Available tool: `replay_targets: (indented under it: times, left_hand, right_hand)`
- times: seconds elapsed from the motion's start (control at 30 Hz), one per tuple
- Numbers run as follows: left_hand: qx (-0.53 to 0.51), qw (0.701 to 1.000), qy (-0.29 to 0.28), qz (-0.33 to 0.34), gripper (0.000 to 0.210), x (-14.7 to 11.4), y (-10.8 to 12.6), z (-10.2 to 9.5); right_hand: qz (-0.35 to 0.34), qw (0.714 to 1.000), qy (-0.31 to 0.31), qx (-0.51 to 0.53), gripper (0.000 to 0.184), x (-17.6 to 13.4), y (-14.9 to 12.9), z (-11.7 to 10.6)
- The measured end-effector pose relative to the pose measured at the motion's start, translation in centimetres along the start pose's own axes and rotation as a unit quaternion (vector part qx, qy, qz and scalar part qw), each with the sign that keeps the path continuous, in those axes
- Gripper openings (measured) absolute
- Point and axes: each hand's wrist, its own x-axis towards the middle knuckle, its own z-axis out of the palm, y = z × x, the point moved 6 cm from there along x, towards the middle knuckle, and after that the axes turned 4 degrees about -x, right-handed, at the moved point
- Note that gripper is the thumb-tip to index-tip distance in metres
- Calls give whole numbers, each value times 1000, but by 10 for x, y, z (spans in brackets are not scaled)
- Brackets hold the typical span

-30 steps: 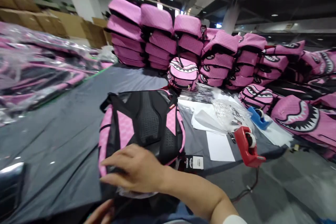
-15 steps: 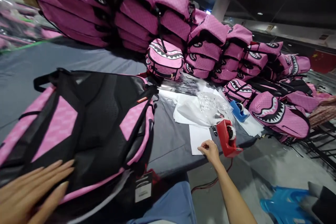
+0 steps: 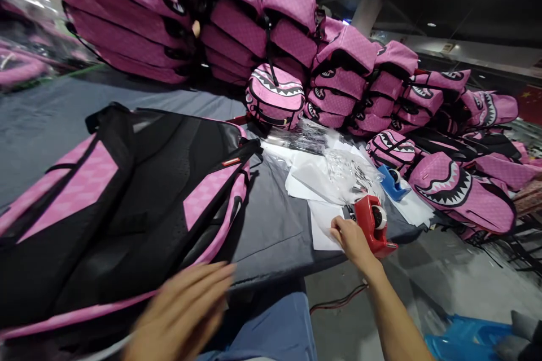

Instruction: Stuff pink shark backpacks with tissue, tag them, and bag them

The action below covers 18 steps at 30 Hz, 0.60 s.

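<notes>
A black-and-pink backpack (image 3: 139, 175) lies on the table with its straps and padded back upward. My left hand (image 3: 182, 310), smeared by motion, is over its lower right edge, fingers stretched out; whether it touches the bag I cannot tell. Farther right, the fingers of my right hand (image 3: 351, 240) are pinched at the right edge of a white paper sheet (image 3: 320, 225), which bends a little near them. Just beyond that hand stands a red tape dispenser (image 3: 370, 220) with a roll of tape.
Stacks of pink backpacks (image 3: 237, 28) line the back. A small pink shark-mouth bag (image 3: 275, 96) sits before them, near clear plastic bags (image 3: 351, 172) and papers. A blue tape dispenser (image 3: 393, 182) and a shark-mouth backpack (image 3: 461, 192) are at right. Blue plastic (image 3: 466, 338) is on the floor.
My left hand has moved right along the backpack's near edge. My right hand has shifted slightly right, its fingers still at the paper. The whole view has swung a little left.
</notes>
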Motion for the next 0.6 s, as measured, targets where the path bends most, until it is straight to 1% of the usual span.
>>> replay_targets:
  times: [0.03, 0.07, 0.1, 0.13, 0.17, 0.2, 0.23, 0.27, 0.3, 0.33, 0.37, 0.4, 0.43, 0.47, 0.5, 0.57, 0.6]
  left_hand:
    - [-28, 999, -18, 11, 53, 5, 14, 20]
    - [-65, 995, -73, -10, 65, 11, 23, 47]
    - [-118, 985, -112, -54, 77, 18, 29, 72]
    - [-171, 969, -140, -109, 81, 23, 31, 95]
    - [-229, 945, -161, -172, 74, 26, 31, 113]
    - [-291, 911, -174, -233, 65, 26, 30, 127]
    - [-352, 873, -178, -288, 57, 23, 29, 136]
    - [-407, 832, -173, -335, 53, 18, 28, 140]
    - [-457, 792, -159, -373, 53, 11, 26, 140]
    - [-497, 756, -132, -405, 53, 5, 24, 136]
    - [-525, 728, -97, -430, 55, -2, 22, 131]
    - [-541, 709, -64, -448, 57, -8, 21, 126]
    - [-548, 699, -34, -458, 58, -12, 19, 121]
    - [-549, 697, -11, -461, 58, -15, 19, 118]
    - [-544, 703, 3, -458, 57, -16, 19, 116]
    - [-524, 731, 9, -437, 51, -17, 19, 114]
    - [-508, 750, 6, -424, 48, -17, 18, 113]
  right_hand:
    - [-14, 998, -43, 37, 15, -1, -18, -3]
    - [-31, 992, -94, 82, 16, -2, -37, -4]
    - [-48, 980, -146, 129, 18, -4, -55, -3]
    - [-59, 964, -188, 176, 21, -6, -70, -3]
    - [-57, 948, -218, 223, 23, -7, -80, -2]
    - [-40, 934, -233, 267, 26, -8, -84, -1]
    - [-14, 921, -235, 311, 31, -9, -83, 0]
    - [12, 905, -233, 356, 39, -10, -80, 1]
    - [32, 886, -233, 400, 51, -13, -76, 3]
    - [43, 864, -238, 441, 62, -16, -73, 7]
    - [45, 842, -245, 478, 71, -20, -73, 11]
    - [45, 824, -249, 507, 74, -25, -74, 15]
    - [51, 812, -245, 527, 74, -28, -75, 19]
    - [64, 809, -227, 538, 70, -31, -77, 23]
    - [81, 813, -202, 540, 66, -32, -80, 27]
    - [117, 831, -157, 520, 58, -32, -85, 36]
    - [129, 842, -148, 503, 55, -31, -89, 42]
